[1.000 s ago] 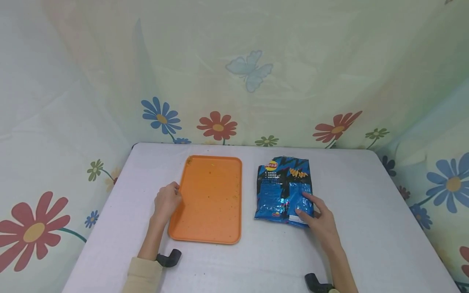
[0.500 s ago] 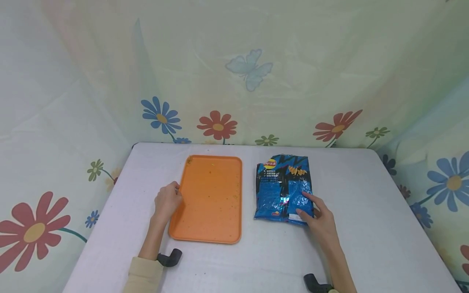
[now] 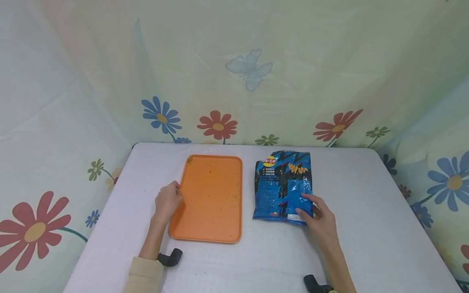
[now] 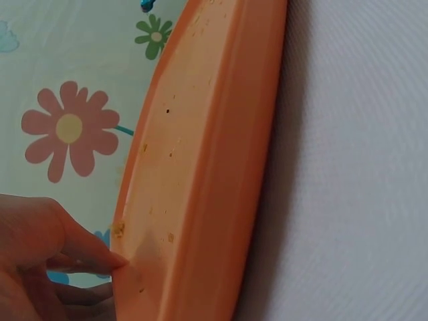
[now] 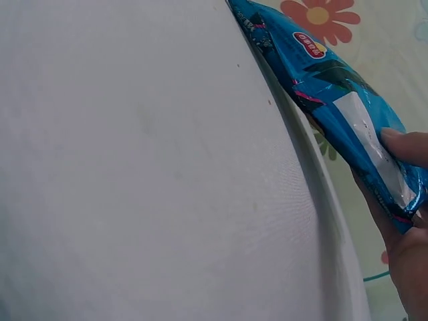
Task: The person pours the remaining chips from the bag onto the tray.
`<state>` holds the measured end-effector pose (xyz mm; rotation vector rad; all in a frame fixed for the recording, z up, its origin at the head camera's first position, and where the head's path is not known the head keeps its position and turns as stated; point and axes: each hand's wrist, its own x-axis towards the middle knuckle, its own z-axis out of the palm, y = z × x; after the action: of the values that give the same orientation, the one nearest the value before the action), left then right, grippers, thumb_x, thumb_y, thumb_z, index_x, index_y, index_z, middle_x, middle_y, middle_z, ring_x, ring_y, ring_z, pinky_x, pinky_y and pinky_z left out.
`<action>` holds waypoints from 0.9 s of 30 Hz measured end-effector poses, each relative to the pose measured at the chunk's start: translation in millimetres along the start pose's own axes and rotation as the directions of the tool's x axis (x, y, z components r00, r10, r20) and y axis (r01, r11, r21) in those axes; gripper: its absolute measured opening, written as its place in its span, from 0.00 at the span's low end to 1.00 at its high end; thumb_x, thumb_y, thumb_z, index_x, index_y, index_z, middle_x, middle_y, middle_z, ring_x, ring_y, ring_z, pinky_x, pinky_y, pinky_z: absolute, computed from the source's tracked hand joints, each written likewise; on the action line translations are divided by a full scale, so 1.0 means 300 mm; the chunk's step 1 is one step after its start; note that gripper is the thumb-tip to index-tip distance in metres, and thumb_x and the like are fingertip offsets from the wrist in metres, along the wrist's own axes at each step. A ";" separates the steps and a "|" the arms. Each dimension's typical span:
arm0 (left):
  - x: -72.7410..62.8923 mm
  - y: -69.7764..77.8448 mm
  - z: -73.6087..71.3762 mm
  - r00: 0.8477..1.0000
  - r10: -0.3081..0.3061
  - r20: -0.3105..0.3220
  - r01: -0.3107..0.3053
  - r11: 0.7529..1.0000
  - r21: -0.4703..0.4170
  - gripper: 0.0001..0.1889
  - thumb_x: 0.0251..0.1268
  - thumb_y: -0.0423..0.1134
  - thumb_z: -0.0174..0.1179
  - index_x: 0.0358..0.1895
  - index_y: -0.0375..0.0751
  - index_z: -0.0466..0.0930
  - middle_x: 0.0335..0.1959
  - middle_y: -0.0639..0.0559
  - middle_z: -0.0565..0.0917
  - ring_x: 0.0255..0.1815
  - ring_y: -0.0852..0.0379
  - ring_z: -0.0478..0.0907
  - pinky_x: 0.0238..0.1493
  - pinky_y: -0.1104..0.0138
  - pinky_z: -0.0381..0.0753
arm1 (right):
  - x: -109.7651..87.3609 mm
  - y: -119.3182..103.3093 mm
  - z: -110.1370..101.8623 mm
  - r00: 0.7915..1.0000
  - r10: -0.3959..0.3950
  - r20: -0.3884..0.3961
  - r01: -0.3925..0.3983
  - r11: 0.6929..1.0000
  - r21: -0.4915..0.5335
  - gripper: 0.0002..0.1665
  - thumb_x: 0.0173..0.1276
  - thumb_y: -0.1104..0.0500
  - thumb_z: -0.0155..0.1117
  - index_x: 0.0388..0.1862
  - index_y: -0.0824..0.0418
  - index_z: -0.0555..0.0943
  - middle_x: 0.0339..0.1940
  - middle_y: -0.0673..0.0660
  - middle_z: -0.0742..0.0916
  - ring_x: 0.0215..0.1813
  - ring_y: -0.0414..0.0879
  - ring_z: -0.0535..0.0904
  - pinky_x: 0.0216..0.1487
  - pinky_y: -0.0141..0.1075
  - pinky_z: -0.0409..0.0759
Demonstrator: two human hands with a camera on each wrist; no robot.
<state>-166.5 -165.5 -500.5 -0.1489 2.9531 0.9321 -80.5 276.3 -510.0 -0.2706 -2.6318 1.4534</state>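
Observation:
An orange rectangular tray [image 3: 210, 199] with small crumbs lies on the table, left of centre. My left hand [image 3: 167, 202] pinches its left rim; the left wrist view shows that hand [image 4: 47, 247] with a fingertip at the tray's [image 4: 227, 147] edge. To the right of the tray is a blue and black chip bag [image 3: 269, 195] with a yellow and red logo. My right hand [image 3: 322, 221] grips its lower right side, thumb on the front face. In the right wrist view the bag [image 5: 321, 80] is seen edge-on and tilted; fingers behind it are partly hidden.
A white cloth covers the table [image 3: 366, 211], with a few crumbs near the front. A curtain [image 3: 293, 73] with printed flowers and a butterfly hangs behind and at both sides. Black camera mounts [image 3: 170, 257] sit at both wrists.
The chip bag's far edge has shifted slightly up in the head view, and its front shows a bit more fully. The tray and my left hand have stayed in place.

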 end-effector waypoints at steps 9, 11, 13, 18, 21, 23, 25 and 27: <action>0.003 0.002 0.003 1.000 -0.015 -0.001 0.015 1.000 0.013 0.15 0.66 0.26 0.55 0.54 0.25 0.80 0.25 0.44 0.82 0.17 0.57 0.71 0.19 0.69 0.66 | -0.012 -0.015 -0.001 0.997 -0.034 -0.068 0.034 0.999 -0.003 0.29 0.71 0.61 0.69 0.70 0.52 0.75 0.75 0.58 0.74 0.77 0.62 0.69 0.67 0.37 0.71; 0.003 0.002 0.002 1.000 -0.018 -0.003 0.018 1.000 0.016 0.15 0.66 0.26 0.55 0.54 0.25 0.80 0.26 0.44 0.82 0.17 0.57 0.72 0.19 0.68 0.66 | -0.013 -0.022 -0.002 0.995 -0.055 -0.079 0.055 0.998 0.000 0.29 0.71 0.61 0.69 0.70 0.53 0.76 0.74 0.58 0.75 0.75 0.62 0.71 0.64 0.27 0.69; 0.003 0.002 0.002 1.000 -0.019 -0.002 0.019 1.000 0.021 0.15 0.66 0.26 0.55 0.54 0.25 0.80 0.26 0.44 0.82 0.17 0.56 0.72 0.19 0.68 0.66 | -0.014 -0.028 -0.003 0.993 -0.070 -0.090 0.071 0.997 0.007 0.29 0.71 0.61 0.69 0.70 0.53 0.76 0.73 0.58 0.75 0.75 0.62 0.71 0.62 0.20 0.67; 0.002 0.002 0.002 1.000 -0.019 0.001 0.019 1.000 0.020 0.15 0.66 0.26 0.55 0.53 0.25 0.80 0.24 0.46 0.81 0.17 0.57 0.70 0.19 0.68 0.65 | -0.018 -0.045 -0.006 0.990 -0.086 -0.107 0.088 0.996 0.013 0.29 0.71 0.62 0.69 0.69 0.54 0.76 0.72 0.57 0.76 0.74 0.61 0.72 0.60 0.17 0.67; 0.001 0.003 0.002 1.000 -0.015 -0.003 0.015 1.000 0.016 0.15 0.65 0.26 0.54 0.53 0.25 0.80 0.24 0.46 0.81 0.16 0.57 0.70 0.19 0.68 0.65 | -0.015 -0.057 -0.008 0.988 -0.106 -0.113 0.109 0.994 0.023 0.28 0.71 0.62 0.69 0.69 0.54 0.77 0.71 0.55 0.77 0.72 0.60 0.73 0.59 0.16 0.68; 0.000 0.003 0.003 1.000 -0.009 -0.008 0.009 1.000 0.015 0.15 0.65 0.26 0.54 0.53 0.25 0.80 0.24 0.45 0.81 0.16 0.57 0.70 0.19 0.68 0.65 | -0.012 -0.067 -0.009 0.985 -0.125 -0.118 0.129 0.991 0.027 0.28 0.71 0.62 0.69 0.69 0.53 0.77 0.70 0.54 0.77 0.71 0.56 0.74 0.59 0.16 0.68; 0.000 0.002 0.004 1.000 -0.005 -0.012 0.005 1.000 0.016 0.15 0.65 0.26 0.54 0.54 0.25 0.80 0.24 0.45 0.81 0.16 0.58 0.70 0.18 0.68 0.65 | -0.008 -0.076 -0.010 0.982 -0.142 -0.124 0.147 0.989 0.030 0.28 0.70 0.62 0.70 0.69 0.53 0.78 0.69 0.54 0.78 0.70 0.52 0.76 0.58 0.17 0.69; 0.000 0.002 0.005 1.000 -0.003 -0.013 0.003 1.000 0.015 0.15 0.65 0.26 0.54 0.54 0.25 0.80 0.23 0.45 0.81 0.15 0.58 0.70 0.18 0.68 0.65 | -0.005 -0.085 -0.011 0.979 -0.156 -0.128 0.160 0.987 0.025 0.28 0.70 0.62 0.70 0.69 0.53 0.78 0.69 0.54 0.78 0.69 0.43 0.76 0.58 0.16 0.70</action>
<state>-166.5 -164.1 -501.3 -0.1603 2.9704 0.9117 -80.9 265.2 -486.6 -0.1410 -2.4643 1.3824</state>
